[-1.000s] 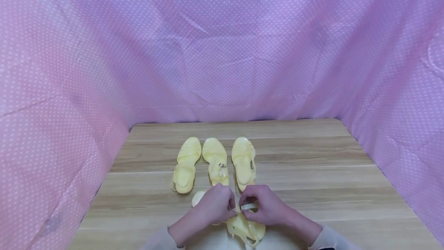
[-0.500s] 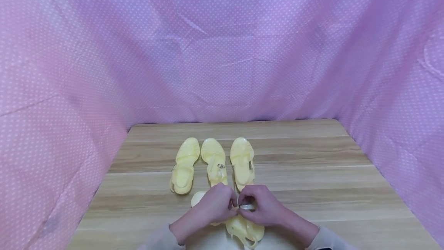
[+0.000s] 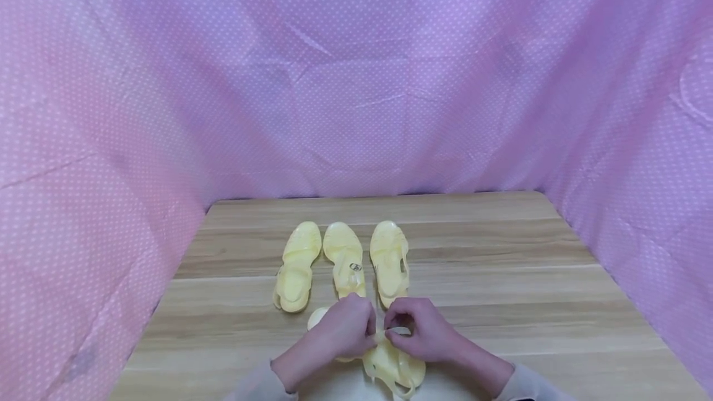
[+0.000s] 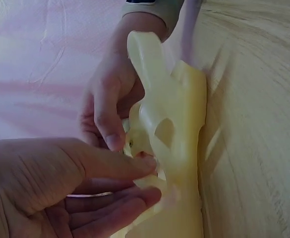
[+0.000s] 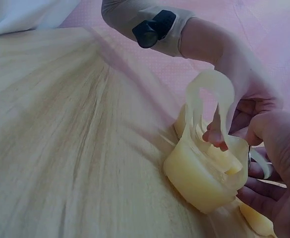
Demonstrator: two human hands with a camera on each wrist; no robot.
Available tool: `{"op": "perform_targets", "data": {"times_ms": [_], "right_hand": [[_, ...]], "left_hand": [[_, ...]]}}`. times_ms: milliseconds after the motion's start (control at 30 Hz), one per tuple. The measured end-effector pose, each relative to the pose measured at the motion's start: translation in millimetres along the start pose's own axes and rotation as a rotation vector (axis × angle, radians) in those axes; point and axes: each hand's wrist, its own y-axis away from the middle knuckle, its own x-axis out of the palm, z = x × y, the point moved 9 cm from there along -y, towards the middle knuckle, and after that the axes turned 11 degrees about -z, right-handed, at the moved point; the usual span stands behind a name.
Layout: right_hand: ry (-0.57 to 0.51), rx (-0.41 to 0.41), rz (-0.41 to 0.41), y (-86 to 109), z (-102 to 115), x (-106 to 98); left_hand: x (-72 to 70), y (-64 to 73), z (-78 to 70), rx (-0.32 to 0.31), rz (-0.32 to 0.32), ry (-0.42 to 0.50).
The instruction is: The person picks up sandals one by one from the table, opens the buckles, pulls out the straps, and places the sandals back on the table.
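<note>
A pale yellow jelly sandal [image 3: 390, 357] lies near the front of the table, its heel toward the person, its heel strap [image 5: 211, 82] standing up in a loop. With thumb and fingers, my left hand [image 3: 345, 330] pinches a strap at the sandal's side, the fingertips reaching inside the shoe in the right wrist view. Opposite it, my right hand [image 3: 423, 330] pinches the strap near its buckle, and the loose strap end [image 5: 260, 163] sticks out between its fingers. The buckle itself is mostly hidden by the fingers. Another yellow sandal [image 3: 316, 317] is partly covered by the left hand.
Beyond the hands stand three more yellow sandals in a row: a left one [image 3: 298, 265], a middle one [image 3: 342, 249] with a dark oval mark, and a right one [image 3: 388, 252]. The wooden table [image 3: 529, 277] is enclosed by a pink dotted cloth [image 3: 356, 110].
The fingertips of both hands have drawn slightly apart at the strap, and the right fingers have shifted around its end. The sandals have stayed in place.
</note>
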Motion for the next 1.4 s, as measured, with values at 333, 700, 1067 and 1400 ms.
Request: {"op": "perform_targets", "data": {"times_ms": [333, 700, 1067, 1400], "right_hand": [[-0.070, 0.027, 0.019, -0.4, -2, 2], [0.005, -0.017, 0.017, -0.2, 0, 0], [-0.010, -0.019, 0.020, -0.9, -1, 1], [0.000, 0.008, 0.026, 0.1, -4, 0]], "left_hand": [[-0.6, -0.7, -3.4, -0.012, 0.040, 0.121], [-8.0, 4.1, 3.4, -0.011, 0.028, 0.113], [-8.6, 2.5, 3.2, 0.003, 0.010, 0.156], [-13.2, 6.6, 8.0, -0.032, 0.025, 0.118]]}}
